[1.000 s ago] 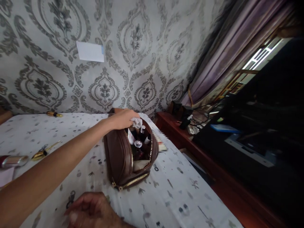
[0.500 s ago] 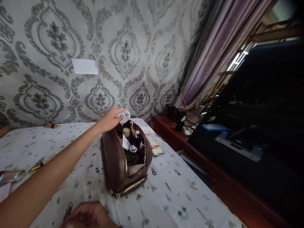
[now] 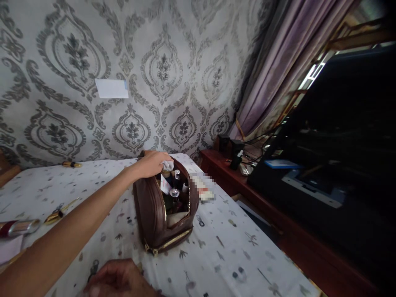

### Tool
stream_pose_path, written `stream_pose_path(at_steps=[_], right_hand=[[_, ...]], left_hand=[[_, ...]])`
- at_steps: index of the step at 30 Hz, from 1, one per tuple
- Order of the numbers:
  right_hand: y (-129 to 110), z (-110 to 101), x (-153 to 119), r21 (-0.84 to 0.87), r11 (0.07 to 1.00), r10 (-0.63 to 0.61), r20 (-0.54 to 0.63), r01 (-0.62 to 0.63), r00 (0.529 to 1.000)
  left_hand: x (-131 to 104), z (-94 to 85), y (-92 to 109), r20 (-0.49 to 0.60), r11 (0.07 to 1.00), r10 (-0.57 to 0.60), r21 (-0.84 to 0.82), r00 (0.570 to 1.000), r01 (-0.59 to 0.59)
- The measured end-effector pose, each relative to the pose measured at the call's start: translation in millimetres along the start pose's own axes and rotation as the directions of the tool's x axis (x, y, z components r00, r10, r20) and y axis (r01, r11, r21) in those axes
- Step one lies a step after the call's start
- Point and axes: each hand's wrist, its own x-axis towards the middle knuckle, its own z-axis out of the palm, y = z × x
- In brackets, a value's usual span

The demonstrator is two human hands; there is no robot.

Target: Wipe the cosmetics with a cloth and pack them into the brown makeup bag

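A brown leather toiletry bag point(image 3: 148, 214) stands unzipped on the patterned cloth. Inside it are a clear-topped bottle point(image 3: 174, 193), a dark bottle with a clear cap point(image 3: 177, 177), a white card point(image 3: 165, 185) and other small items, partly hidden. My left hand point(image 3: 154, 163) reaches over the bag's far end, its fingers closed on a crumpled white cloth point(image 3: 167, 165) at the opening. Low in the view, my right hand point(image 3: 120, 276) rests near the bag's front, loosely curled with nothing visible in it; part of it is cut off.
Left on the white patterned cloth point(image 3: 229, 243) lie a red and silver tube point(image 3: 21, 227), a gold item point(image 3: 55, 215) and a dark-and-gold item point(image 3: 71, 164). A blurred packet point(image 3: 202, 189) sits right of the bag. Beyond are a red-brown ledge point(image 3: 210, 159) and a large black screen point(image 3: 334, 136).
My left hand has moved slightly right and down with the white cloth, bringing it into the bag's opening. The right hand stays almost where it was.
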Motion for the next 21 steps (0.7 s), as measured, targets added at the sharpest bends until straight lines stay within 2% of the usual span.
stream_pose_path(at_steps=[4, 10, 13, 16, 21], right_hand=[[-7.5, -1.6, -1.7, -0.032, 0.999, 0.017, 0.073, -0.014, 0.997], [-12.3, 2.3, -2.8, -0.037, 0.999, -0.002, 0.061, 0.004, 0.998], [-10.8, 2.8, -3.0, -0.019, 1.0, 0.002, 0.062, -0.001, 0.998], [-9.5, 2.0, -2.7, -0.012, 1.0, -0.002, 0.071, 0.003, 0.998], [-6.3, 0.7, -0.4, 0.016, 1.0, 0.006, 0.062, -0.007, 0.998]], left_hand=[[0.6, 8.1, -5.7, -0.042, 1.0, 0.014, 0.003, 0.999, -0.014], [-2.0, 11.2, -6.8, -0.072, 1.0, -0.008, 0.021, 0.997, 0.01], [-7.7, 5.6, 0.8, -0.137, 0.999, -0.032, -0.018, 0.99, 0.03], [-15.4, 0.5, 15.2, -0.174, 0.998, 0.016, -0.065, 0.985, -0.028], [-21.9, 4.5, 31.3, -0.083, 0.991, 0.122, -0.047, 0.989, -0.126]])
